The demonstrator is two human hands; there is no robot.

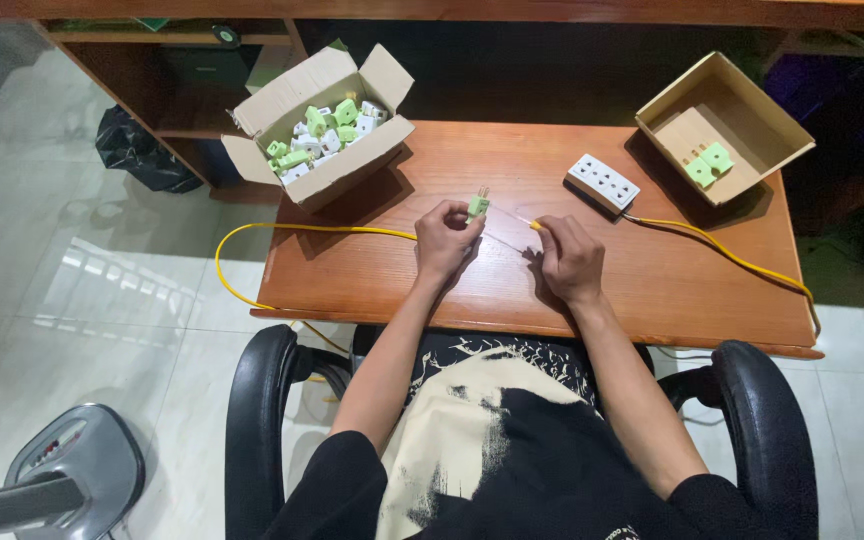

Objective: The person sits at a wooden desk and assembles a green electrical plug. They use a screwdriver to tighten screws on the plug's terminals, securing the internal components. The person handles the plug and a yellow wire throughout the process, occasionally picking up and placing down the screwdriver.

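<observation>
Left hand (445, 240): fingers pinched shut on green plug adapter (478, 205), prongs up.
Right hand (569, 258): fingertips closed around thin yellow-handled tool (530, 224).

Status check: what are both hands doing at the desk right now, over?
Left hand pinching a green plug adapter, prongs up. Right hand holding a thin yellow-tipped tool pointed at it. White power strip beyond; nothing between the hands.

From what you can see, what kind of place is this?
Probably a small home workshop or assembly desk: a wooden table on a tiled floor, a cardboard box of green and white plug adapters, and a white power strip on a yellow cable.
</observation>
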